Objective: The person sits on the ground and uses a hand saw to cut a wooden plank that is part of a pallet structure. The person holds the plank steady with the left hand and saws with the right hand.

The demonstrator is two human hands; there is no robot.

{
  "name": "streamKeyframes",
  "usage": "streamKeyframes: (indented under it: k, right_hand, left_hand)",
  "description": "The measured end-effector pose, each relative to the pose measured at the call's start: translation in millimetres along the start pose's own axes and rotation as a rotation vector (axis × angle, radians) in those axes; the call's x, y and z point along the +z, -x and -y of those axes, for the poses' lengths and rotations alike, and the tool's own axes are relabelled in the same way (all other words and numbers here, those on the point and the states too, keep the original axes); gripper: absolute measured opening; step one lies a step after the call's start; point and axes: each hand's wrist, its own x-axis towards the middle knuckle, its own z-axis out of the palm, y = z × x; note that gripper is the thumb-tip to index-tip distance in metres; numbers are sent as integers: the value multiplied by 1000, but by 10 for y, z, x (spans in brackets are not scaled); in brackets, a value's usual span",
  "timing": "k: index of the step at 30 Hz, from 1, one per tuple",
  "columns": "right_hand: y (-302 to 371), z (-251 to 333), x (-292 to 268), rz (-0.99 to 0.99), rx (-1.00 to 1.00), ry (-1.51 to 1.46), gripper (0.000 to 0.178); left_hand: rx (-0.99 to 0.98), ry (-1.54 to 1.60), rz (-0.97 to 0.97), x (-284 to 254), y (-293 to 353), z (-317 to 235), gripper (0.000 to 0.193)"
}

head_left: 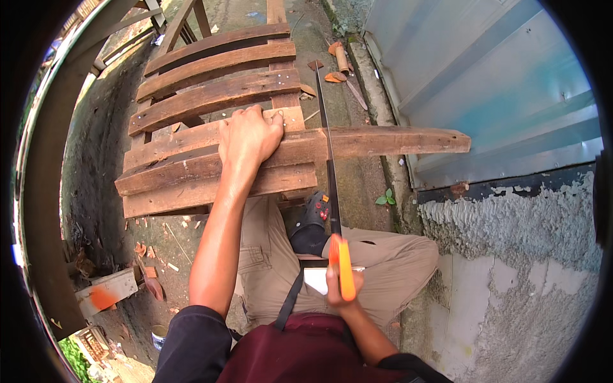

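Note:
In the middle, a long wooden beam (396, 141) lies across a slatted wooden pallet (217, 96) and sticks out past its right side. My left hand (251, 136) presses down on the beam, its fingers curled over the far edge and gripping it. My right hand (345, 285), low in the view, is closed around the orange handle of a handsaw (334, 198). The saw's dark, narrow blade points away from me and crosses the beam just right of the pallet. How deep the blade sits in the wood I cannot tell.
A blue-grey corrugated metal sheet (491, 83) and a rough concrete wall (511, 236) stand at the right. Beyond the saw lies a wooden-handled tool (341, 59) among dry leaves. A wood offcut (108, 290) and scattered chips lie at the lower left. My legs are folded below the pallet.

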Motion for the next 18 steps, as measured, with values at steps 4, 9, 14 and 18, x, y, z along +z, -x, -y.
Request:
streamKeyframes:
  k: [4,9,14,18]
  right_hand:
    - [-1170,112,337,-63,269,-189,22]
    - [-1021,-125,408,-36,142,-302,27]
    - [-956,-17,440,-76,179,-301,31]
    - [-1005,90,383,-60,326,-215,33]
  left_hand:
    - [-28,11,30,-60,-36,-18,61]
    - [-51,-2,84,-101,-92,-19,69]
    - [-30,-20,114,-114,-37,-16,74]
    - [-45,13,99,-157,-91,-43,73]
